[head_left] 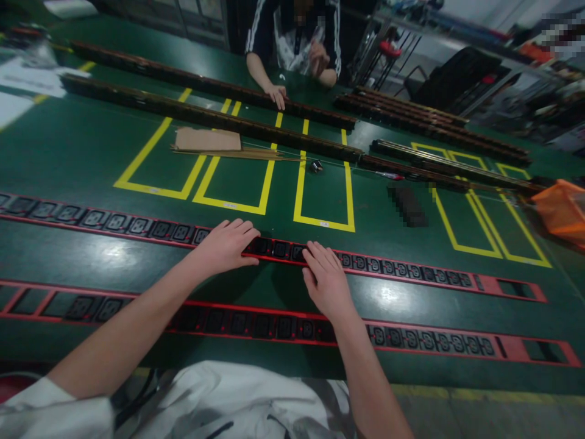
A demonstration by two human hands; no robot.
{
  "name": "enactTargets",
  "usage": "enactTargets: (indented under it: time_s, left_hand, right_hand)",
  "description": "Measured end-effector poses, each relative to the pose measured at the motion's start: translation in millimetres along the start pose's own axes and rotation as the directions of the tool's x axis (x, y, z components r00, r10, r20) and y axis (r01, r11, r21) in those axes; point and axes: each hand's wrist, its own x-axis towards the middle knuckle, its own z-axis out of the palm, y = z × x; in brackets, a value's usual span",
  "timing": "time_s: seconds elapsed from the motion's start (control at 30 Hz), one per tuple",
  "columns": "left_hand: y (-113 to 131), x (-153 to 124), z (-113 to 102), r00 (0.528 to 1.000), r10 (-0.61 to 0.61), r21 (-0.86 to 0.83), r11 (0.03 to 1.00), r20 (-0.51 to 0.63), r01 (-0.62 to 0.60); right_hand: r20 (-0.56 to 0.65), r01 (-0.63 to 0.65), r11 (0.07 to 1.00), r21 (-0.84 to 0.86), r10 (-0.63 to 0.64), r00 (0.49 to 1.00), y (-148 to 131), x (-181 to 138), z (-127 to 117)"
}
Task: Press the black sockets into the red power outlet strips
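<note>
Two long red power strips with rows of black sockets lie across the green table. My left hand (226, 245) rests flat on the farther red strip (393, 268), fingers together and pointing right. My right hand (325, 279) lies palm down on the same strip, its fingertips on the sockets near the middle. Neither hand grips anything. The nearer red strip (439, 342) passes under my forearms, close to the table's front edge.
Yellow tape boxes (324, 224) mark the table. Beyond them lie long dark strips (256, 129), a cardboard piece (208, 140) and a small black block (408, 206). An orange bin (563, 210) sits at the right. Another person (292, 42) sits across, one hand on a far strip.
</note>
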Motion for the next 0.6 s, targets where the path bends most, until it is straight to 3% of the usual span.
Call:
enactTargets:
  time_s: [0.3, 0.6]
  left_hand:
    - [1.5, 0.1, -2.0, 1.0, -0.01, -0.001, 1.0, 0.023, 0.01]
    - [0.0, -0.7, 0.3, 1.0, -0.005, -0.019, 1.0, 0.004, 0.005]
  right_hand:
    - [0.092, -0.011, 0.999, -0.039, 0.015, 0.996, -5.0, 0.8, -3.3]
    - [0.028, -0.003, 1.0, 0.006, 0.003, 1.0, -0.5, 0.9, 0.8]
